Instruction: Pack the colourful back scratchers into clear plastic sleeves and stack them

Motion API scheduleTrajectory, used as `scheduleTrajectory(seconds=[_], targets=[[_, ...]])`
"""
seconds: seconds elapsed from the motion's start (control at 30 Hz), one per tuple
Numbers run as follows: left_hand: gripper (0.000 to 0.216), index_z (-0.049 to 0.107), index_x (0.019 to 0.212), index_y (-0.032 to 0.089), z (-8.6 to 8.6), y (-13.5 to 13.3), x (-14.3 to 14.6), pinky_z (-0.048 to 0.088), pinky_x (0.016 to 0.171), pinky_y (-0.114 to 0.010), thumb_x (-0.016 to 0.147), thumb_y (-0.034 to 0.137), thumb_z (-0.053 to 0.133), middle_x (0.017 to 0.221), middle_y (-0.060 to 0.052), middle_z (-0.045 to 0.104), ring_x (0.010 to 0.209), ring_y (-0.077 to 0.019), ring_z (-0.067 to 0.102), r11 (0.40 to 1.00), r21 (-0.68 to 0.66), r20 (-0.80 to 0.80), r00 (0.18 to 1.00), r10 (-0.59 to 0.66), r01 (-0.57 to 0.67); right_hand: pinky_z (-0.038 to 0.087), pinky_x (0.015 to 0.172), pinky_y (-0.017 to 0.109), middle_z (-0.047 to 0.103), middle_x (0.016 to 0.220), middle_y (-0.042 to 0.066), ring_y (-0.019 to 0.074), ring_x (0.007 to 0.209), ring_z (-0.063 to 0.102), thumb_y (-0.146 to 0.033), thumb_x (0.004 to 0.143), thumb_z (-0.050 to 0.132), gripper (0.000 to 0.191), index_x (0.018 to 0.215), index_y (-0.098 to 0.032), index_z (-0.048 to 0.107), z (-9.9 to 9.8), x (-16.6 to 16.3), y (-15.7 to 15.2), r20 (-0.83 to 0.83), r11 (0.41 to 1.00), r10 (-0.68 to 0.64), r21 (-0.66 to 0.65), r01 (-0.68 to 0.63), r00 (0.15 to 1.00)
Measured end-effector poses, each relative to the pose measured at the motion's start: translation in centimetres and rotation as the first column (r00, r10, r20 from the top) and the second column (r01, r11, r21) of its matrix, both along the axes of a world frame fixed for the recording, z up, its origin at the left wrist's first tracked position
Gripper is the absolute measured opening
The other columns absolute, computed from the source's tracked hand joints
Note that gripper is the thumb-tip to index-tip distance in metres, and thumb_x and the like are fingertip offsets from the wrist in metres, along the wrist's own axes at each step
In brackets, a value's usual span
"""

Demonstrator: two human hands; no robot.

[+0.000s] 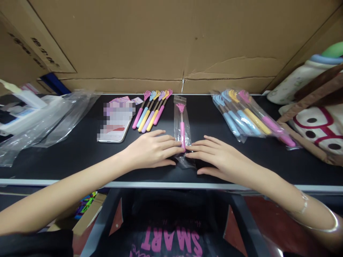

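A pink back scratcher (182,130) lies in a clear plastic bag (177,117) at the middle of the black table, its claw end pointing away from me. My left hand (154,150) rests at the bag's left side, fingers stretched out, fingertips at the lower handle. From the right, my right hand (217,153) reaches in with fingers extended, its tips touching the bag by the handle's end. Several unbagged back scratchers (150,112) in mixed colours lie in a row beyond my left hand. Several bagged back scratchers (245,114) lie to the right.
A phone (115,128) lies left of the loose back scratchers. Clear plastic bags (56,121) spread over the table's left side. At the right are a bottle (297,80) and a bag with a cartoon pattern (320,128). Cardboard (166,39) walls the back.
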State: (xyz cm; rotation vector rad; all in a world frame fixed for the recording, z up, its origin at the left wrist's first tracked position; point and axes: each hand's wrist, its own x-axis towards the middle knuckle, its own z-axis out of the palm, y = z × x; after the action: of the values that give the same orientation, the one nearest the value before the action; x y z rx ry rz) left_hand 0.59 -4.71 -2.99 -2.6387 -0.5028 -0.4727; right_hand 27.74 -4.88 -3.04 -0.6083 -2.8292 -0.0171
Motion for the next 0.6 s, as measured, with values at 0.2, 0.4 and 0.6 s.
scheduleTrajectory(seconds=[0.2, 0.4, 0.6], targets=[[0.020, 0.068, 0.092, 0.023, -0.2, -0.2, 0.4, 0.047, 0.080, -0.027, 0.099, 0.034, 0.053, 0.102, 0.002, 0.076, 0.087, -0.0120, 0.070, 0.995, 0.080, 0.053, 0.996, -0.070, 0.065, 0.048, 0.100, 0.046, 0.073, 0.120, 0.007, 0.0235, 0.111, 0.066, -0.036, 0.092, 0.061, 0.027, 0.114, -0.022, 0.069, -0.4, -0.4, -0.2, -0.027, 0.995, 0.020, 0.098, -0.017, 0.999], [0.014, 0.066, 0.090, 0.023, -0.1, -0.6, 0.5, 0.047, 0.073, -0.025, 0.098, 0.030, 0.056, 0.093, 0.003, 0.076, 0.076, -0.0102, 0.067, 0.984, 0.148, 0.077, 0.991, -0.108, 0.096, 0.050, 0.098, 0.041, 0.078, 0.102, 0.004, 0.0194, 0.097, 0.070, -0.023, 0.094, 0.057, 0.016, 0.095, -0.023, 0.073, -0.1, -0.7, -0.7, -0.050, 0.944, 0.114, 0.318, -0.092, 0.992], [0.019, 0.061, 0.082, 0.023, 0.0, -0.6, 0.8, 0.042, 0.061, -0.025, 0.098, 0.019, 0.052, 0.076, 0.006, 0.072, 0.065, -0.0087, 0.062, 0.976, 0.202, 0.056, 0.994, -0.089, 0.076, 0.051, 0.095, 0.039, 0.078, 0.098, 0.004, 0.0207, 0.101, 0.068, -0.013, 0.093, 0.054, 0.021, 0.088, -0.022, 0.072, 0.3, -1.0, -0.4, -0.042, 0.918, 0.153, 0.376, -0.127, 0.987]])
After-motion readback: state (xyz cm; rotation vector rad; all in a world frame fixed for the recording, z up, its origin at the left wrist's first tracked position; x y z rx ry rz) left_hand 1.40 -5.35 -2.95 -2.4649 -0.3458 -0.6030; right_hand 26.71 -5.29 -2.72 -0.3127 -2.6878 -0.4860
